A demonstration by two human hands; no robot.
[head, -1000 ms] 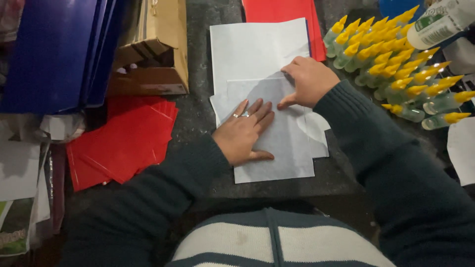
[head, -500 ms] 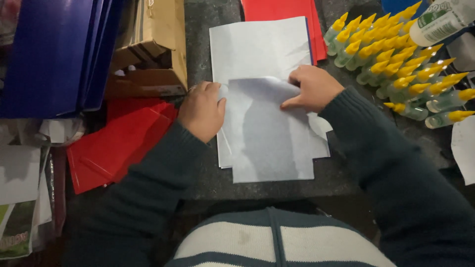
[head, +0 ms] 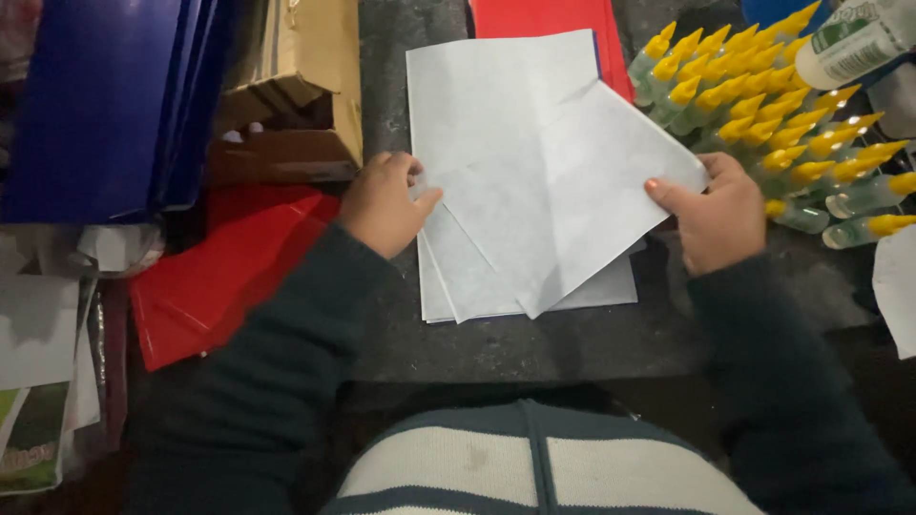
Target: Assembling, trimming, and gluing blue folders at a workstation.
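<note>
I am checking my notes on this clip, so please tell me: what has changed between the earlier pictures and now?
The left hand left the middle of the top white sheet and took its left edge. The right hand moved out to its right corner. Together they lifted and turned the sheet, which now lies askew over the paper stack. The yellow-capped bottles, red sheets, cardboard box and blue folders stayed as they were.
</note>
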